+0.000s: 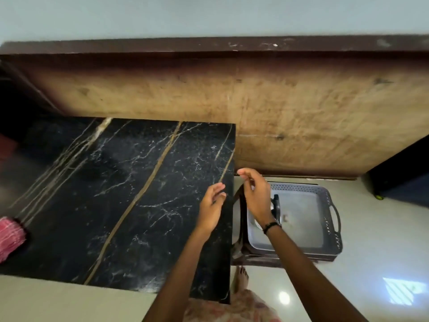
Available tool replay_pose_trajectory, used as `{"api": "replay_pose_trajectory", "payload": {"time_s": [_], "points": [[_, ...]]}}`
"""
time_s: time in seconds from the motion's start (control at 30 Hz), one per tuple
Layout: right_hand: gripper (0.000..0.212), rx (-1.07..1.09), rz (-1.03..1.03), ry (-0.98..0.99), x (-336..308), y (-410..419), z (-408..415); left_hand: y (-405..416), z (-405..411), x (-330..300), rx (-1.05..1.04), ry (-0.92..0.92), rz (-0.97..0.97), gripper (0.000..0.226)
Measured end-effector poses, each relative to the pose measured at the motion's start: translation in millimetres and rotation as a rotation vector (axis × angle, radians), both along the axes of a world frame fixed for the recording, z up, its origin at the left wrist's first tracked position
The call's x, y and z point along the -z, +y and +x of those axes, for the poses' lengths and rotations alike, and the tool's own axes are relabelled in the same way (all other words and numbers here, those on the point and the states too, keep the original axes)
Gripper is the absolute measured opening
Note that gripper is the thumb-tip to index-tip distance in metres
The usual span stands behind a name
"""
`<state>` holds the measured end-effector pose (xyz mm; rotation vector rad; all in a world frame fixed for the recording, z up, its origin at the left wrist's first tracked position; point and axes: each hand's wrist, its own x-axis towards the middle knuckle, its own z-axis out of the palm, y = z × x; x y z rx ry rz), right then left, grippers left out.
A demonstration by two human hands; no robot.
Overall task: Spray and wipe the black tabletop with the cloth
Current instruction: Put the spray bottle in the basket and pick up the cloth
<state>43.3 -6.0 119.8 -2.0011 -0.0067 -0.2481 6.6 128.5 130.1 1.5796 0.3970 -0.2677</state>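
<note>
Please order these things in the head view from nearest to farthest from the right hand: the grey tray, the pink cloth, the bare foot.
Measured from the right hand, which is raised beside the tabletop's right edge:
1. Grey tray, just right of the hand and partly under the wrist.
2. Bare foot, below the hand, on the floor by the table's corner.
3. Pink cloth, far across on the tabletop's left edge.

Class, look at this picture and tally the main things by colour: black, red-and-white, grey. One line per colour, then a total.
Black: 1, the marbled tabletop
Red-and-white: 1, the cloth at the tabletop's left edge
Grey: 1, the perforated tray beside the table, under the right hand
Total: 3
</note>
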Motion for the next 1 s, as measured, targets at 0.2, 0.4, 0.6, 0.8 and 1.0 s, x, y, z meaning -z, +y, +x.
{"api": "replay_pose_trajectory", "payload": {"time_s": [0.2, 0.4, 0.6, 0.8, 1.0], "points": [[0.032, -0.329, 0.018, 0.063, -9.5, 155.8, -14.4, 151.1, -35.5, 0.6, -0.272, -0.030, 0.017, 0.027], [0.031, -0.564, 0.015, 0.212, 5.7, 338.7, -42.1, 346.1, -86.0, 22.5, -0.474, -0.032, 0.208, 0.026], [0.030, -0.664, -0.033, 0.429, 31.4, 507.9, -70.6, 508.9, -128.8, 39.9, -0.648, -0.002, 0.458, 0.031], [0.023, -0.713, -0.211, 0.564, 48.7, 627.8, -90.1, 596.8, -147.3, 61.6, -0.474, 0.125, 0.801, 0.042], [0.029, -0.618, -0.345, 0.582, 65.0, 674.6, -93.9, 611.2, -162.9, 77.1, -0.368, 0.221, 0.821, 0.052]]}}
